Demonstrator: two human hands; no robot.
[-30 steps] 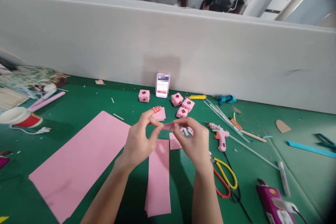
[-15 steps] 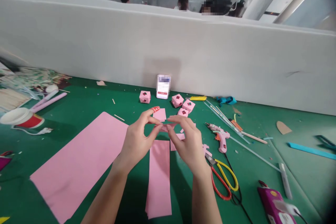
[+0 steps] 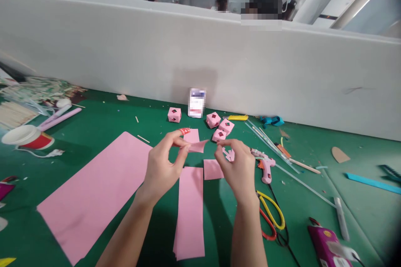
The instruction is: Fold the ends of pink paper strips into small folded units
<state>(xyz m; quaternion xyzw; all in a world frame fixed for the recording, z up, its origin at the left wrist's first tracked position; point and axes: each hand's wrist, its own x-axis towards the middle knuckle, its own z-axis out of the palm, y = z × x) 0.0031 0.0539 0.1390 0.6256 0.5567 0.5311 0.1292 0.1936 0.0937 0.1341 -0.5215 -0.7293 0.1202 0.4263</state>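
My left hand (image 3: 164,164), with a red-and-white wrap on one fingertip, pinches a small strip of pink paper (image 3: 197,147) between thumb and forefinger. The strip's right end is free and tilts upward. To its right, my right hand (image 3: 239,169) has thumb and forefinger drawn together, apart from the strip; whether anything is between them is hidden. Below the hands lies a stack of long pink paper strips (image 3: 191,212). A small pink rectangle (image 3: 213,170) lies beside the right hand, and a pink square (image 3: 191,135) is behind the held strip.
Pink folded paper cubes (image 3: 174,115) stand near a propped phone (image 3: 196,103) at the white partition (image 3: 125,50). A large pink sheet (image 3: 100,196) lies left. On the right are a pink glue gun (image 3: 266,164), scissors (image 3: 274,212) and a yellow cutter (image 3: 238,117). A paper cup (image 3: 28,137) stands left.
My right hand has let go of the pink strip and moved away to the right. The strip stays in my left hand, its right end now free.
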